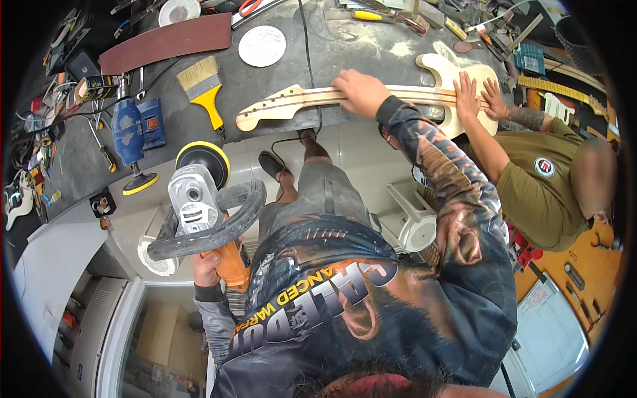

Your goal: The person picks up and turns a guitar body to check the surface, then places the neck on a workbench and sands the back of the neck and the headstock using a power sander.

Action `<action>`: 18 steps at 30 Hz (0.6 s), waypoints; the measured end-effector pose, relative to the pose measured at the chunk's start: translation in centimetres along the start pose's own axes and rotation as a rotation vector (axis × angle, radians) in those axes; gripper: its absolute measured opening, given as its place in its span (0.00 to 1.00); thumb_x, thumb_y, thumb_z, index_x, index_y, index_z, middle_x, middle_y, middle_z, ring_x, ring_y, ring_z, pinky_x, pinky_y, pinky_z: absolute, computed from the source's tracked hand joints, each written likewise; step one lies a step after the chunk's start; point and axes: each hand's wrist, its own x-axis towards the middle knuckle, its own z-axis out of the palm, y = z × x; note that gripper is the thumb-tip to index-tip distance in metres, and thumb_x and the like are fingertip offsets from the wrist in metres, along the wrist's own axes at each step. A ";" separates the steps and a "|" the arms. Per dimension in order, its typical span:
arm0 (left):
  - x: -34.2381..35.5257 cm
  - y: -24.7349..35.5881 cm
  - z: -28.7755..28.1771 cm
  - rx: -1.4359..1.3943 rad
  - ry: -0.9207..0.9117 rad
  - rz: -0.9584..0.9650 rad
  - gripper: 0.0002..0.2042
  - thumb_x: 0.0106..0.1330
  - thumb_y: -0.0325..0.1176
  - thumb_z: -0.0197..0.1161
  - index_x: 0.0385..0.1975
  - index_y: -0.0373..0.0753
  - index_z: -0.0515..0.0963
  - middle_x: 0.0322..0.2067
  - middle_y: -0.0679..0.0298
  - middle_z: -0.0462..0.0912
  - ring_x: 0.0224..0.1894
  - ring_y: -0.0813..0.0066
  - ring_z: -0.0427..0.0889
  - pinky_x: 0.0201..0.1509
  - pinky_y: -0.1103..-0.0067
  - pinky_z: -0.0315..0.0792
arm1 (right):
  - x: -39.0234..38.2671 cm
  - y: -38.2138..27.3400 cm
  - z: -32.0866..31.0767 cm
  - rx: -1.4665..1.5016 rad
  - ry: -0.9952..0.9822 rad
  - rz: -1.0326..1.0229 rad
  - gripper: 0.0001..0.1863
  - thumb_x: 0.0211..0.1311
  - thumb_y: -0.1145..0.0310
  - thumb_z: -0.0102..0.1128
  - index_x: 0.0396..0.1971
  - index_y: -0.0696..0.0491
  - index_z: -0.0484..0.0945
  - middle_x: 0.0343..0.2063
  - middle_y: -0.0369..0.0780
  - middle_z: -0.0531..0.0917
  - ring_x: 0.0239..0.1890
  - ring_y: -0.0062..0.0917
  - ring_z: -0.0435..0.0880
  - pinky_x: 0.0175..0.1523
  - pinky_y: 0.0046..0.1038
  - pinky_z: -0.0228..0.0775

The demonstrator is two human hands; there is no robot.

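My left hand (207,264) grips an orange and silver polisher (232,268) with a loop handle and a round yellow-edged pad, held low by my body. My right hand (363,91) is closed over the pale wooden neck (314,97) of an unfinished guitar lying along the bench's front edge, headstock to the left. A co-worker's two hands (472,99) press on the guitar body (438,69) at the right. Left of the headstock lie a wide paintbrush (211,106) with a yellow handle and, above it, a white disc (262,45).
The grey bench (279,73) holds a blue drill (126,126), a long brown strip (162,41), cables and scattered tools. A co-worker in olive (537,192) leans in from the right. A white stool (408,222) stands below, and a tool board (577,278) is at right.
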 end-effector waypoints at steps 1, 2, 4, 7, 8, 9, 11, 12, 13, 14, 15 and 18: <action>-0.4 -0.2 0.1 0.001 0.035 0.002 0.42 0.56 0.43 0.78 0.68 0.26 0.70 0.56 0.45 0.84 0.54 0.45 0.88 0.59 0.55 0.84 | 0.4 1.1 -1.6 0.069 0.084 0.132 0.17 0.66 0.64 0.65 0.54 0.50 0.82 0.51 0.42 0.85 0.58 0.41 0.85 0.58 0.42 0.82; -0.7 0.3 1.0 0.004 0.034 -0.001 0.43 0.55 0.42 0.78 0.69 0.26 0.69 0.55 0.45 0.85 0.54 0.46 0.88 0.59 0.56 0.83 | 0.5 2.8 -2.7 0.135 0.167 0.266 0.17 0.67 0.63 0.63 0.54 0.49 0.85 0.52 0.44 0.87 0.56 0.43 0.86 0.58 0.45 0.82; -1.7 0.1 1.0 0.009 0.064 -0.018 0.44 0.55 0.43 0.78 0.70 0.25 0.69 0.55 0.46 0.85 0.53 0.46 0.88 0.59 0.57 0.83 | 0.8 12.4 -3.2 0.319 0.631 0.623 0.16 0.67 0.56 0.63 0.47 0.49 0.89 0.46 0.50 0.91 0.49 0.50 0.90 0.57 0.49 0.81; -0.5 1.0 0.7 0.046 0.047 -0.031 0.46 0.55 0.45 0.78 0.71 0.25 0.68 0.55 0.46 0.85 0.53 0.48 0.88 0.58 0.59 0.83 | -2.0 32.6 1.1 0.032 0.443 1.210 0.30 0.63 0.44 0.65 0.51 0.56 0.88 0.46 0.55 0.90 0.41 0.51 0.91 0.50 0.45 0.83; 0.5 0.8 -0.4 0.060 0.033 -0.047 0.46 0.55 0.46 0.78 0.71 0.25 0.68 0.55 0.46 0.85 0.53 0.49 0.88 0.58 0.60 0.83 | -3.5 38.1 1.0 0.180 0.385 1.279 0.34 0.60 0.41 0.65 0.50 0.59 0.87 0.40 0.55 0.90 0.41 0.49 0.91 0.50 0.46 0.82; 1.0 0.6 -1.7 0.077 0.034 -0.062 0.47 0.55 0.47 0.79 0.72 0.25 0.68 0.55 0.46 0.85 0.53 0.49 0.88 0.58 0.60 0.83 | -4.1 40.7 1.0 0.342 0.320 1.334 0.38 0.58 0.37 0.66 0.49 0.62 0.87 0.35 0.56 0.90 0.40 0.47 0.92 0.50 0.48 0.82; -1.8 -0.3 -2.8 0.128 0.158 -0.047 0.48 0.55 0.49 0.80 0.72 0.25 0.68 0.54 0.46 0.85 0.52 0.50 0.88 0.57 0.61 0.84 | 1.1 38.8 3.2 0.311 0.100 1.223 0.34 0.62 0.41 0.62 0.49 0.60 0.88 0.40 0.56 0.90 0.45 0.48 0.90 0.53 0.47 0.80; -1.9 0.7 -1.1 0.133 0.149 -0.042 0.48 0.55 0.50 0.80 0.72 0.25 0.68 0.53 0.46 0.85 0.52 0.50 0.88 0.56 0.61 0.84 | 3.0 37.5 3.1 0.245 0.030 1.154 0.32 0.64 0.43 0.60 0.48 0.59 0.88 0.42 0.55 0.90 0.47 0.49 0.90 0.55 0.47 0.79; -2.0 1.6 0.4 0.139 0.132 -0.035 0.49 0.55 0.51 0.80 0.72 0.25 0.68 0.52 0.45 0.85 0.52 0.50 0.88 0.56 0.61 0.84 | 4.5 36.1 2.6 0.176 -0.012 1.088 0.30 0.66 0.45 0.58 0.48 0.58 0.89 0.44 0.55 0.90 0.49 0.49 0.89 0.57 0.47 0.78; -1.7 2.2 1.2 0.137 0.126 -0.025 0.48 0.56 0.51 0.80 0.71 0.25 0.68 0.51 0.45 0.85 0.52 0.50 0.88 0.54 0.62 0.84 | 4.6 35.0 1.7 0.106 -0.036 1.041 0.28 0.68 0.47 0.56 0.48 0.58 0.89 0.47 0.55 0.89 0.52 0.50 0.88 0.59 0.47 0.77; -0.9 2.7 1.7 0.146 0.118 -0.024 0.48 0.56 0.51 0.80 0.71 0.25 0.68 0.51 0.45 0.85 0.52 0.50 0.88 0.54 0.62 0.84 | 4.0 34.1 0.4 0.062 -0.030 1.012 0.27 0.70 0.49 0.54 0.48 0.57 0.90 0.49 0.55 0.89 0.54 0.50 0.88 0.61 0.47 0.76; 0.0 4.0 1.6 0.162 0.074 -0.032 0.50 0.54 0.53 0.79 0.72 0.26 0.69 0.50 0.44 0.85 0.52 0.50 0.87 0.55 0.62 0.83 | -1.1 28.1 -3.7 0.172 0.151 1.010 0.24 0.71 0.52 0.55 0.47 0.56 0.89 0.48 0.55 0.89 0.51 0.50 0.88 0.58 0.47 0.77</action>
